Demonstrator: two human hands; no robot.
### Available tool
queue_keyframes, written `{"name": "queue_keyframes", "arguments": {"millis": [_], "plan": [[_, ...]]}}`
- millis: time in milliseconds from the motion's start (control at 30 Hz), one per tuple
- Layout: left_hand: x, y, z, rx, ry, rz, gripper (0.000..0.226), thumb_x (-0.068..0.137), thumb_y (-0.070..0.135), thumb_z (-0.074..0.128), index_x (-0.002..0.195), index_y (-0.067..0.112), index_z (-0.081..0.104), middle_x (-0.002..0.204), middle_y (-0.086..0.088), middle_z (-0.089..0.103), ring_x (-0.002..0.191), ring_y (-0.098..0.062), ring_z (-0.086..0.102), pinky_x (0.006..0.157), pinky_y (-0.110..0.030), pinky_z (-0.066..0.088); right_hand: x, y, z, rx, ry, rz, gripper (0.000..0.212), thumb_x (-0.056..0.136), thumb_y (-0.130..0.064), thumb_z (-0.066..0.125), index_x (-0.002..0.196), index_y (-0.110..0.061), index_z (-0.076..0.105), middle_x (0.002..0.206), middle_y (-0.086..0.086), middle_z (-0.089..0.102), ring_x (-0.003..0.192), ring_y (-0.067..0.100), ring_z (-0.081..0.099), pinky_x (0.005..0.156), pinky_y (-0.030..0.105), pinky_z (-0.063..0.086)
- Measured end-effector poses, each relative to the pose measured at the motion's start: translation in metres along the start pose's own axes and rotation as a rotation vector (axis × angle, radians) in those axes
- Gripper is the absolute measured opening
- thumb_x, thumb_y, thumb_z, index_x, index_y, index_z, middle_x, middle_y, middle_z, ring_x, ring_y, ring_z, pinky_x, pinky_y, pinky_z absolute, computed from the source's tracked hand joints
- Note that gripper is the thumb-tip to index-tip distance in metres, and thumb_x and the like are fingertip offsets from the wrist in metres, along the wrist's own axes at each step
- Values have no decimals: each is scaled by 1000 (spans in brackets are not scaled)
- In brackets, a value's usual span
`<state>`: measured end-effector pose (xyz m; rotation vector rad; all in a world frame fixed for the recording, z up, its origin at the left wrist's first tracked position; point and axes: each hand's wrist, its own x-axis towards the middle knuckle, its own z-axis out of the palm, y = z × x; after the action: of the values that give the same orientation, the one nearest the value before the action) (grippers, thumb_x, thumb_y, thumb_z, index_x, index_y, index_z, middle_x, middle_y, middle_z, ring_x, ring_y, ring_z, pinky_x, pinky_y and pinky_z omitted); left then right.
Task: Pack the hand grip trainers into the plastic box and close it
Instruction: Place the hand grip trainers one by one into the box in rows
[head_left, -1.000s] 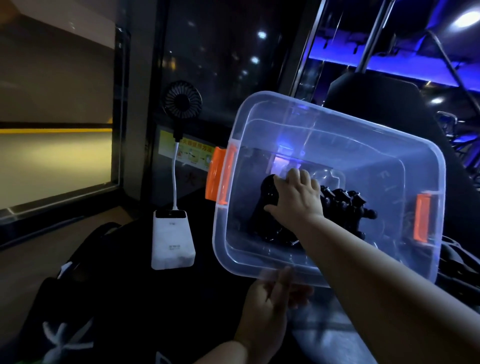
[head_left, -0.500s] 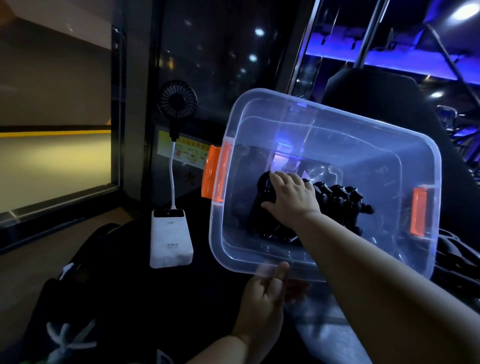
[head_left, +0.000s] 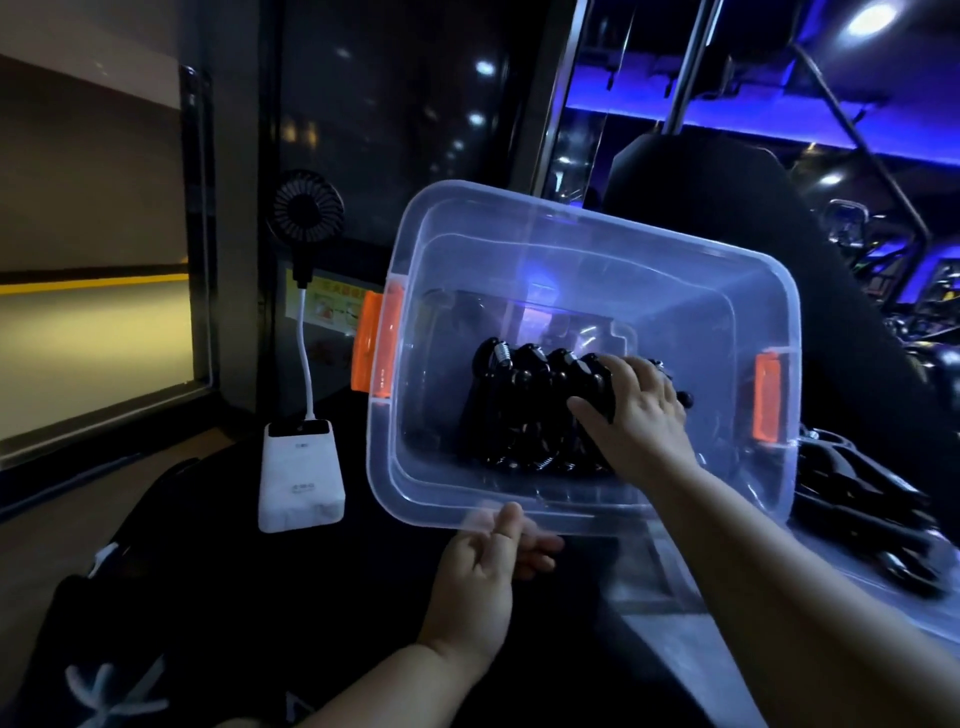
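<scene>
A clear plastic box (head_left: 519, 244) with orange latches (head_left: 376, 347) is tilted toward me, its open side facing the camera. Several black hand grip trainers (head_left: 524, 400) with metal springs lie in a row on its bottom. My right hand (head_left: 641, 415) reaches inside the box and grips the trainers at the right end of the row. My left hand (head_left: 485, 566) holds the near rim of the box from below, thumb on the rim. More black trainers (head_left: 862, 499) lie outside the box, to its right.
A white power bank (head_left: 301, 475) with a small black fan (head_left: 306, 213) on a white stalk stands left of the box on a dark surface. A dark padded seat back (head_left: 727, 187) rises behind the box. A clear lid (head_left: 675, 577) lies under my right arm.
My right hand has shifted from the left end of the trainer row to its right end, uncovering the trainers on the left. The box stays tilted in my left hand.
</scene>
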<state>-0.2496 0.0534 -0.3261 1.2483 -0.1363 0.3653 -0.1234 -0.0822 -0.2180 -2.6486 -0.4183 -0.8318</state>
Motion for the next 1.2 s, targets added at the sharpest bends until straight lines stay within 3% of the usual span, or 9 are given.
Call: {"name": "queue_keyframes", "arguments": {"millis": [133,267,400,533,633,700,833,1200], "plan": [[1,1,2,20,32,28,38,90,42,41,86,7,56,79,-8,75,61,-9,65,57,-16,49,-27,24,-19,34,97,-28,56,86,-44,61,135,-20,48,137,8,44,130,31,32,107,43,26],[2,-3,3,7,80,42,47,78,55,45,84,10,56,76,-8,75,59,-10,65,54,-15,48,-59,63,-38,82,311,-102,34,87,-24,68,117,-10,61,111,10,60,105,30,53,93,42,41],[3,-4,7,15,121,57,45,78,55,44,82,11,55,72,-8,74,56,-9,64,53,-16,48,-86,115,-56,315,430,165,10,89,-23,63,98,-18,61,93,5,60,82,20,55,75,35,45],[1,-2,9,25,142,54,38,86,46,43,82,11,55,69,-6,74,54,-8,63,52,-16,48,-111,179,-60,128,203,447,14,89,-30,58,91,-16,62,91,11,65,89,31,57,73,34,40],[1,0,10,56,153,52,33,98,34,38,82,12,55,68,-4,74,54,-7,62,55,-19,47,-128,208,-62,-136,-133,628,31,88,-47,53,106,-24,65,116,11,62,111,32,54,90,40,43],[0,1,12,65,159,51,33,100,31,36,81,12,54,67,-3,73,53,-7,61,57,-23,46,-132,216,-65,-250,-256,692,37,87,-59,47,108,-34,64,124,4,58,117,29,51,97,43,39],[-2,2,12,68,162,40,33,100,33,37,81,12,55,68,-4,74,55,-8,63,63,-30,45,-132,222,-68,-239,-253,672,41,84,-66,46,102,-34,63,122,2,58,116,27,51,94,39,39],[1,-3,10,96,190,29,35,99,38,38,81,14,55,70,-4,74,58,-10,64,64,-31,45,-137,233,-66,-257,-220,602,48,82,-73,42,89,-30,63,102,2,63,102,26,55,83,36,44]]}}
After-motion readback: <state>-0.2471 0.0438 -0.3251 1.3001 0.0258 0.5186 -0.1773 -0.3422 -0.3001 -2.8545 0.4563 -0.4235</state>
